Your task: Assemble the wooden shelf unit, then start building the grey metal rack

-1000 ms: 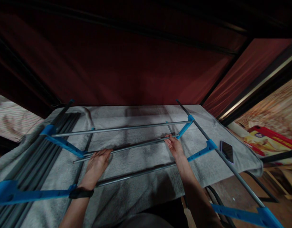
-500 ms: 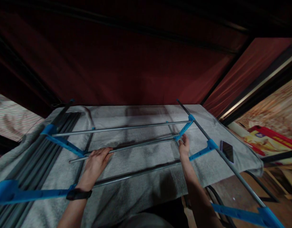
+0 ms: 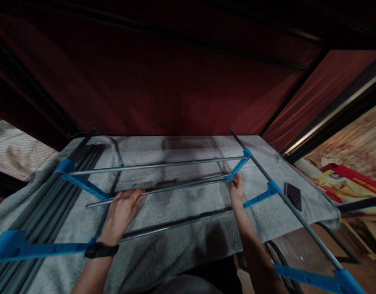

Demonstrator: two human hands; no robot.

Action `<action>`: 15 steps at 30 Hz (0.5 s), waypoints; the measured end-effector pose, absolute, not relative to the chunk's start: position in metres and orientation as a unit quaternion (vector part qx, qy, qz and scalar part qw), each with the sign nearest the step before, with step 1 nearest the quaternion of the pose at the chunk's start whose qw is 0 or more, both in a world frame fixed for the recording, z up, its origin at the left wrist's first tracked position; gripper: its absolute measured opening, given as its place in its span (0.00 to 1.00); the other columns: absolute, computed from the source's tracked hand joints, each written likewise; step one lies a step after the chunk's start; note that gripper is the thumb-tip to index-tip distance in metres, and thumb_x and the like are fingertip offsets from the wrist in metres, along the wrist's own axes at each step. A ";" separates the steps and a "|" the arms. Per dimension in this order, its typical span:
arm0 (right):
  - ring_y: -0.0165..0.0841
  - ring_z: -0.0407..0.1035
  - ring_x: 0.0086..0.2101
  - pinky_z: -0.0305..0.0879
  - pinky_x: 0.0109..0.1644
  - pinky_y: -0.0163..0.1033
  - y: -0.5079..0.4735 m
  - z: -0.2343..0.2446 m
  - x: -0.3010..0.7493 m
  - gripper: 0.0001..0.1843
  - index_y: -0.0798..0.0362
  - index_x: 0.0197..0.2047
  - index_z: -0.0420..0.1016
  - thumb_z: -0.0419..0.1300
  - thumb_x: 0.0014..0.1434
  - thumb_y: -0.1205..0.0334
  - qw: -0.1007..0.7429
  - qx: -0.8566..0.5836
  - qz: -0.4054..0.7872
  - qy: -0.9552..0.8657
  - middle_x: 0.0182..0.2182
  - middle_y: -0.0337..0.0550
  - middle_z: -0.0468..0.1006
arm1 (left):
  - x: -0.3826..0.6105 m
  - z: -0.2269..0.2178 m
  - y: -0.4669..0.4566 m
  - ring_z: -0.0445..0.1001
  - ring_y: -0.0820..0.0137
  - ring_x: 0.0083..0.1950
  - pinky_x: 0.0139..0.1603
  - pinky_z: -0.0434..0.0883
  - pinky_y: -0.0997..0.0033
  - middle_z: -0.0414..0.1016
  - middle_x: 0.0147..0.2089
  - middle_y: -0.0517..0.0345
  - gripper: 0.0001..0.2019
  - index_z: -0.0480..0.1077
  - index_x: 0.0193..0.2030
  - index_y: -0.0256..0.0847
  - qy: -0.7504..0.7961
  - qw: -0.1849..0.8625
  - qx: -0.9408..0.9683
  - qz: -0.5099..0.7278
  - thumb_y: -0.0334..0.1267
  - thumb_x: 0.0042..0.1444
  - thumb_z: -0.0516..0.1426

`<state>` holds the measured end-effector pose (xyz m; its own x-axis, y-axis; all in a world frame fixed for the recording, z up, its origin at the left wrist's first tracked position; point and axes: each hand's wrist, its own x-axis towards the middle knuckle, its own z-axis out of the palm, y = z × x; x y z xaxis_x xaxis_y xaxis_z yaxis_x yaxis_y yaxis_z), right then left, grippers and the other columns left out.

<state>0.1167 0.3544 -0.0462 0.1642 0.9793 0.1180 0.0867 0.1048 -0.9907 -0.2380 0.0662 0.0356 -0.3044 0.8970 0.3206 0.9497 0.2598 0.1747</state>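
A rack of grey metal rods and blue plastic connectors lies on a grey towel (image 3: 181,245). My left hand (image 3: 122,212) rests on a loose grey rod (image 3: 175,188), fingers curled over it near its left part. My right hand (image 3: 236,190) pinches the rod's right end at the blue connector (image 3: 236,167), fingers closed there. A black band circles my left wrist. A second rod (image 3: 157,165) spans the frame farther back, and a third rod (image 3: 175,224) lies nearer to me.
A bundle of dark rods (image 3: 43,212) lies along the towel's left side. A dark phone (image 3: 293,195) sits on the towel's right edge beside a long rail (image 3: 298,216). Red curtain hangs behind. A red and yellow box (image 3: 343,183) stands at the right.
My right hand slid right along the rod to its end at the blue connector. The rod's left end shifted slightly left. My left hand stayed nearly still.
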 end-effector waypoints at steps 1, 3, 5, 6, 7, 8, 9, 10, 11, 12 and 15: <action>0.31 0.71 0.41 0.65 0.57 0.43 0.354 -0.046 0.116 0.33 0.48 0.59 0.70 0.59 0.47 0.61 0.548 -0.529 0.407 -0.504 0.56 0.45 0.73 | -0.238 0.036 0.066 0.80 0.56 0.44 0.48 0.71 0.58 0.83 0.42 0.49 0.21 0.76 0.44 0.42 -0.790 0.075 -0.585 -0.167 0.50 0.67 0.45; 0.31 0.71 0.40 0.66 0.56 0.43 0.354 -0.047 0.116 0.33 0.48 0.59 0.69 0.59 0.47 0.61 0.552 -0.522 0.410 -0.504 0.57 0.46 0.72 | -0.239 0.037 0.067 0.80 0.56 0.44 0.48 0.71 0.57 0.83 0.42 0.49 0.21 0.76 0.45 0.42 -0.790 0.067 -0.587 -0.163 0.50 0.67 0.45; 0.30 0.71 0.38 0.67 0.54 0.42 0.355 -0.049 0.117 0.32 0.48 0.58 0.69 0.60 0.48 0.61 0.560 -0.514 0.413 -0.502 0.56 0.46 0.72 | -0.239 0.038 0.067 0.80 0.57 0.44 0.49 0.71 0.58 0.83 0.42 0.50 0.20 0.76 0.45 0.42 -0.790 0.058 -0.588 -0.162 0.49 0.67 0.46; 0.30 0.71 0.38 0.68 0.53 0.41 0.355 -0.050 0.117 0.31 0.49 0.58 0.69 0.61 0.48 0.61 0.563 -0.509 0.414 -0.502 0.55 0.45 0.73 | -0.240 0.038 0.067 0.80 0.57 0.44 0.49 0.71 0.59 0.83 0.42 0.50 0.20 0.76 0.45 0.42 -0.790 0.051 -0.589 -0.163 0.49 0.67 0.46; 0.30 0.72 0.38 0.68 0.53 0.41 0.356 -0.051 0.117 0.30 0.49 0.56 0.70 0.62 0.48 0.61 0.567 -0.504 0.413 -0.503 0.54 0.45 0.73 | -0.241 0.038 0.067 0.80 0.58 0.44 0.50 0.72 0.59 0.83 0.42 0.50 0.19 0.76 0.45 0.43 -0.789 0.043 -0.590 -0.165 0.48 0.67 0.46; 0.31 0.72 0.40 0.68 0.53 0.40 0.356 -0.051 0.118 0.29 0.49 0.55 0.71 0.63 0.48 0.61 0.570 -0.499 0.410 -0.507 0.53 0.45 0.74 | -0.241 0.038 0.067 0.80 0.58 0.44 0.50 0.72 0.60 0.83 0.42 0.51 0.19 0.76 0.45 0.43 -0.789 0.036 -0.590 -0.168 0.48 0.66 0.47; 0.31 0.71 0.41 0.68 0.53 0.39 0.357 -0.052 0.118 0.28 0.49 0.55 0.71 0.64 0.47 0.61 0.572 -0.496 0.407 -0.511 0.53 0.44 0.74 | -0.242 0.038 0.068 0.80 0.59 0.44 0.50 0.72 0.61 0.83 0.42 0.51 0.18 0.76 0.45 0.43 -0.788 0.031 -0.591 -0.173 0.48 0.66 0.47; 0.32 0.71 0.43 0.67 0.53 0.39 0.357 -0.052 0.119 0.28 0.49 0.54 0.71 0.64 0.48 0.60 0.572 -0.495 0.402 -0.516 0.53 0.44 0.74 | -0.243 0.038 0.068 0.80 0.59 0.44 0.50 0.72 0.61 0.83 0.42 0.51 0.18 0.76 0.44 0.43 -0.786 0.027 -0.591 -0.178 0.48 0.66 0.47; 0.33 0.70 0.45 0.67 0.53 0.39 0.357 -0.052 0.119 0.28 0.49 0.55 0.71 0.64 0.48 0.60 0.571 -0.495 0.398 -0.520 0.53 0.45 0.74 | -0.244 0.039 0.069 0.80 0.59 0.44 0.50 0.72 0.61 0.83 0.42 0.51 0.18 0.75 0.44 0.43 -0.784 0.025 -0.593 -0.184 0.48 0.65 0.47; 0.34 0.70 0.46 0.67 0.54 0.40 0.357 -0.052 0.119 0.29 0.50 0.55 0.70 0.64 0.48 0.60 0.568 -0.497 0.394 -0.524 0.54 0.46 0.73 | -0.244 0.039 0.069 0.80 0.59 0.44 0.50 0.73 0.61 0.83 0.41 0.50 0.18 0.75 0.44 0.43 -0.781 0.025 -0.594 -0.189 0.49 0.65 0.47; 0.35 0.69 0.48 0.65 0.57 0.42 0.356 -0.050 0.118 0.31 0.52 0.58 0.69 0.63 0.49 0.61 0.560 -0.503 0.393 -0.528 0.57 0.49 0.71 | -0.245 0.040 0.070 0.81 0.59 0.42 0.49 0.73 0.61 0.83 0.41 0.50 0.19 0.76 0.43 0.42 -0.776 0.020 -0.600 -0.195 0.49 0.65 0.47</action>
